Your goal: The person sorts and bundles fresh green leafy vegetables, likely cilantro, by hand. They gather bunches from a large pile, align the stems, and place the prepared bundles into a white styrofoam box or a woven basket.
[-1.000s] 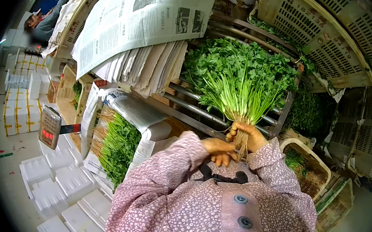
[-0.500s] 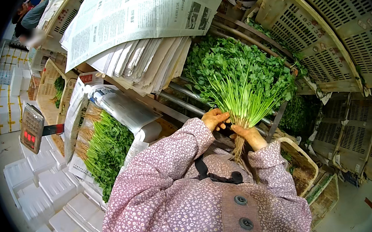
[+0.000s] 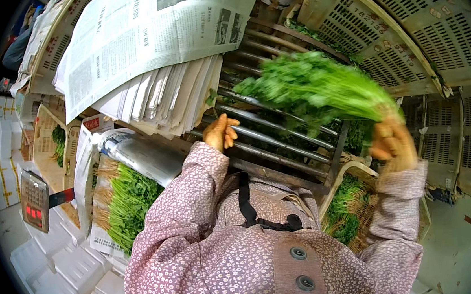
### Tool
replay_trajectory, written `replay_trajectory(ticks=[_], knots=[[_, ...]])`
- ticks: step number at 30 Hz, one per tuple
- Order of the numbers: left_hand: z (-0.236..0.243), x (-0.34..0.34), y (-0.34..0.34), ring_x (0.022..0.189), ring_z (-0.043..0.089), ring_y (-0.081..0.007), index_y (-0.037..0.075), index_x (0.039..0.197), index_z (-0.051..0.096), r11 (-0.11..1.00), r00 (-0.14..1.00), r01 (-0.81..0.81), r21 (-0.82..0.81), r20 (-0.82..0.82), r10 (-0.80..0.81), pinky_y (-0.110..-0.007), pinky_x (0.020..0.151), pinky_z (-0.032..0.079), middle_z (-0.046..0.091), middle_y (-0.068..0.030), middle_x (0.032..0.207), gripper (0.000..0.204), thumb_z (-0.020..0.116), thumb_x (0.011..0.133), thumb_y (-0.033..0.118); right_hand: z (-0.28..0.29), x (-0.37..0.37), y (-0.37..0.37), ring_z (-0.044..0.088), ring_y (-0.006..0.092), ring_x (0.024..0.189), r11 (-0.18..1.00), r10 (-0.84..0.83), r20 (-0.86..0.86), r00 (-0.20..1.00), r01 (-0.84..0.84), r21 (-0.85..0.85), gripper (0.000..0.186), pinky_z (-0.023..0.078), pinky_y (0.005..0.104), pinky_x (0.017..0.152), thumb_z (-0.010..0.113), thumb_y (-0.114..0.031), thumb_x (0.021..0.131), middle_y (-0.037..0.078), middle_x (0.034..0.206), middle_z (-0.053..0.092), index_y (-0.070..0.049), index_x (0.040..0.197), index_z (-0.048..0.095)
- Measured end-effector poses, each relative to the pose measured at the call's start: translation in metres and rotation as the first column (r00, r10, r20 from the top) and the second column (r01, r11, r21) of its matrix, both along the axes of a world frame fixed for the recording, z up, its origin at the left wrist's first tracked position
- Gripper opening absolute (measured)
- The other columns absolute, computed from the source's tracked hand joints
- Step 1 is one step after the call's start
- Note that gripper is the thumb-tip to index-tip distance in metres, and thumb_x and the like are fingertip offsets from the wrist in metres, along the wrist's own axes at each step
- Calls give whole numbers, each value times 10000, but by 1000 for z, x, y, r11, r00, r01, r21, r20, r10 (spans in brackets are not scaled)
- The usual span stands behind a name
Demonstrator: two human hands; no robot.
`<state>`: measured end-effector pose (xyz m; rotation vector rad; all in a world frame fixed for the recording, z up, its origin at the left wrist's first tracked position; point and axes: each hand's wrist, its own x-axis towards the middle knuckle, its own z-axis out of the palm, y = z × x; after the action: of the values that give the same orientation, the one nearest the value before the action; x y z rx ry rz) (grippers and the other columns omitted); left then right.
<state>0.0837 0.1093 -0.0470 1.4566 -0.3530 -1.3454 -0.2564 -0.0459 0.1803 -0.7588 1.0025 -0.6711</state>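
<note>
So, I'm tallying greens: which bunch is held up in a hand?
The bunch in the right hand; the left pile lies on newspaper, the right pile in a basket.

The person wears a mauve-pink fabric garment [image 3: 202,269] printed with small white flowers. The loose, long sleeves [image 3: 180,195] bear the same print. A brownish-mauve rectangular panel [image 3: 299,269] on the front carries two round, dark grey buttons [image 3: 298,253]. A bent black fabric strap [image 3: 245,200] lies above the panel.

White foam boxes [image 3: 82,265] at lower left, a scale display [image 3: 35,194] (lit red), pale crates [image 3: 446,36] at right.
</note>
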Motion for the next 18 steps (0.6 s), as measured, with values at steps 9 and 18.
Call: replay_trajectory(ticks=[9, 18], knots=[[93, -107, -68, 916, 618, -191, 59, 1326, 494, 718, 685, 696, 16, 287, -670, -331, 864, 483, 628, -120, 1150, 522, 557, 925, 386, 46, -38, -87, 289, 22, 351, 995, -6, 221, 975, 27, -94, 310, 303, 223, 374, 471, -267, 996, -64, 467, 413, -88, 750, 531], [106, -135, -166, 1006, 584, -257, 12, 1447, 201, 831, 456, 351, -430, -697, -553, -314, 803, 522, 279, -254, 1463, 971, 561, 816, 657, 28, 18, -74, 298, 26, 354, 992, 80, 462, 883, -27, -120, 272, 313, 226, 371, 530, -250, 953, -72, 484, 411, -83, 739, 511]])
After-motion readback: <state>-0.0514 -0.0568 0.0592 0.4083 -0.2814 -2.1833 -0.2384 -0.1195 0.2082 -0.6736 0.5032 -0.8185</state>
